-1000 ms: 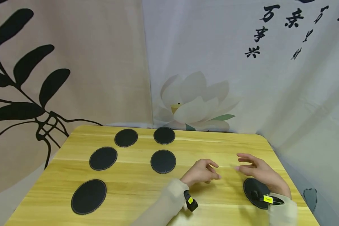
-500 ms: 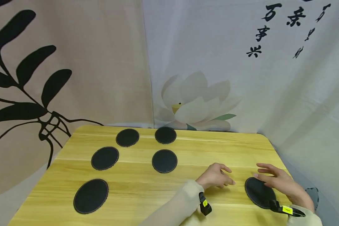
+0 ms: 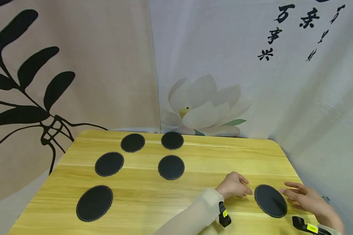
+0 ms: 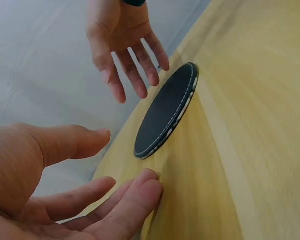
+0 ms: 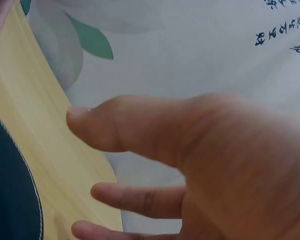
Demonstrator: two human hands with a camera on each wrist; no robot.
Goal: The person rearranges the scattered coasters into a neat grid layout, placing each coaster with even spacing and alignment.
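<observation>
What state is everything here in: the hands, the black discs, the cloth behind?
Left hand: relaxed, holding nothing
Right hand: fingers apart, holding nothing
Disc between the hands: flat on the table, not gripped
Five other discs: flat, spaced apart
Cloth: hanging, softly creased

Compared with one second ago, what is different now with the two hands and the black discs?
The left hand moved right, towards the rightmost disc; the right hand moved right and towards the wearer, uncovering that disc. Nothing was gripped or released. All six discs stayed put.
</observation>
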